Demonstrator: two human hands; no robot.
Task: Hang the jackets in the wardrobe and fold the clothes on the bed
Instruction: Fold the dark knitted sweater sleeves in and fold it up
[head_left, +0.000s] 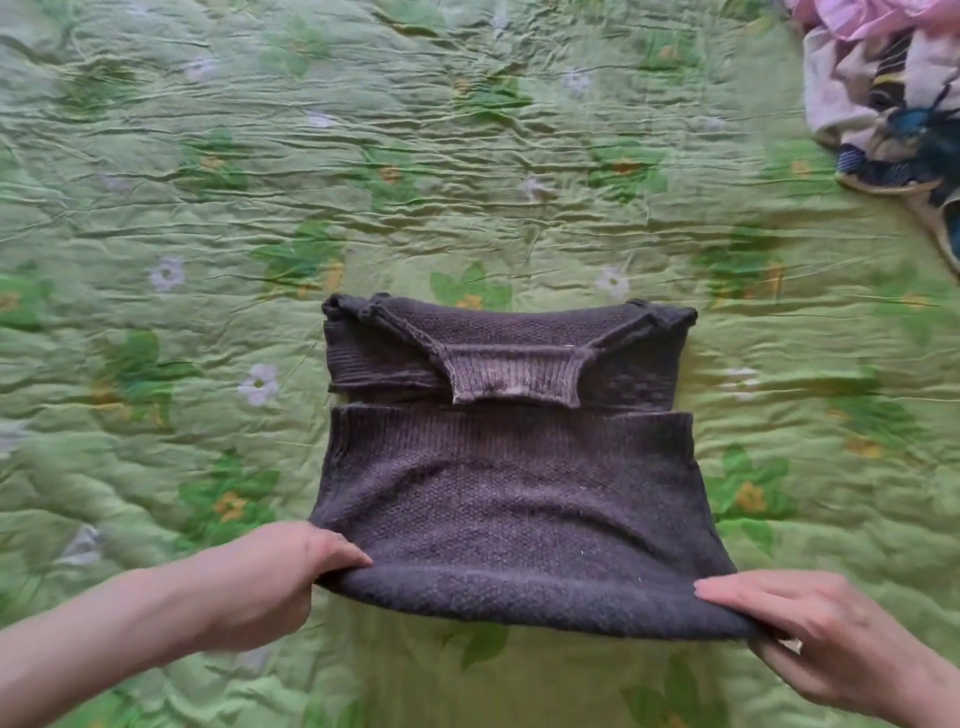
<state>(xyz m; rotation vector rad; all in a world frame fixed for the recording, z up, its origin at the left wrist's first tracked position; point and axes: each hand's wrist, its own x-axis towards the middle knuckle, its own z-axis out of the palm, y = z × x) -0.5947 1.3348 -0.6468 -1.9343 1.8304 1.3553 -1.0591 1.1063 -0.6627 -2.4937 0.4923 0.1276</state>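
Head view: left hand (280, 577) and right hand (810, 623) each pinch the sweater's (514, 499) near fold, lifting it for another fold on the bed (467, 156).

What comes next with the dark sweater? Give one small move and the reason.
Probably carry the near fold forward over the collar. The left hand and right hand each pinch a near corner of the sweater, its near edge is lifted, and the ribbed collar lies exposed beyond.

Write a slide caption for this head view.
Both hands, left and right, grip a half-folded dark grey knitted sweater on a green floral bedspread.
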